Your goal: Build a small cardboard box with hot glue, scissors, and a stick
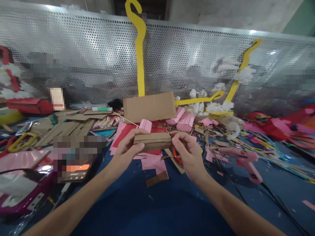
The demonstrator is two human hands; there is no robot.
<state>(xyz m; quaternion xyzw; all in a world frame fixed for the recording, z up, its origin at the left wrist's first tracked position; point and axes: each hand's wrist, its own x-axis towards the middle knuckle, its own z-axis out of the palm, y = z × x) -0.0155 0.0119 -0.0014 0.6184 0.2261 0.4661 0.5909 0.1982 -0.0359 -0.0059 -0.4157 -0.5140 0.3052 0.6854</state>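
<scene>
A small folded cardboard box (153, 140) is held level above the table, between my two hands. My left hand (130, 144) grips its left end, thumb on the near face and fingers behind. At the right end, the thumb and fingertips of my right hand (185, 149) pinch the box's edge. Beneath and behind it lie pink paper pieces (154, 164), red paper (123, 136) and a brown cardboard strip (156, 180). Part of a red-handled tool (176, 155) shows beside my right hand, mostly hidden by it.
A larger cardboard piece (150, 106) with a yellow hook shape (140, 59) stands behind. To the right lies a pink glue gun (242, 160) with its cable. Yellow-handled scissors (23, 142), a phone (78, 168) and cardboard strips (65, 132) are at left. A perforated metal panel (98, 55) closes the back.
</scene>
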